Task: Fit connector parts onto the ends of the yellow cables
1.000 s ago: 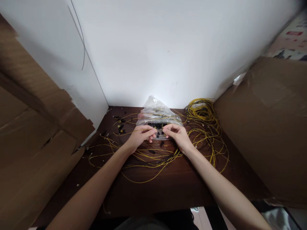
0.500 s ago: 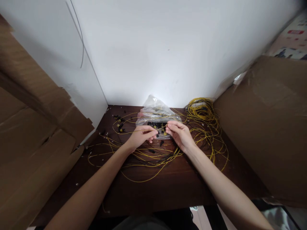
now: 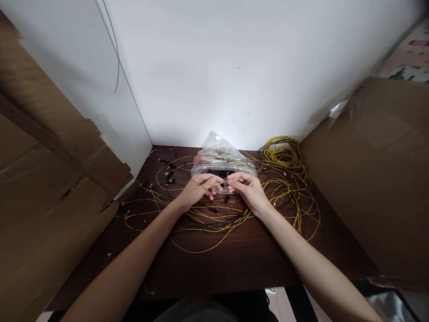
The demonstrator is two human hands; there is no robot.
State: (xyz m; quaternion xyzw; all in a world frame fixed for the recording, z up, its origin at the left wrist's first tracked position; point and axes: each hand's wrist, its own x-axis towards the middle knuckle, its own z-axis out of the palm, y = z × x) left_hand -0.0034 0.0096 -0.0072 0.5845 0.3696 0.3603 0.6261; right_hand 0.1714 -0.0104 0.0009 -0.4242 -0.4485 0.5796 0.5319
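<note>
My left hand [image 3: 200, 187] is closed in a pinch on a thin yellow wire [image 3: 174, 189], and a dark wire also crosses its fingers. Close beside it, my right hand [image 3: 247, 188] pinches with thumb and forefinger at the wire's end; any small part between those fingertips is too small to make out. Behind both hands lies a clear plastic bag [image 3: 217, 144] holding small black and yellow pieces [image 3: 214, 172]. Loose black pieces [image 3: 213, 209] lie just below the hands among yellow and black wires [image 3: 214, 229].
A coil of yellow and black wire [image 3: 281, 152] sits at the back right of the dark brown table [image 3: 221, 273]. More black and yellow pieces [image 3: 170, 179] lie at the left. Cardboard [image 3: 50, 192] stands on the left, a cardboard box [image 3: 375, 179] on the right, and a white wall [image 3: 201, 67] behind.
My right hand has moved left, bringing its fingertips nearer to my left hand. My left hand stays almost in place with the wire. The view has shifted slightly.
</note>
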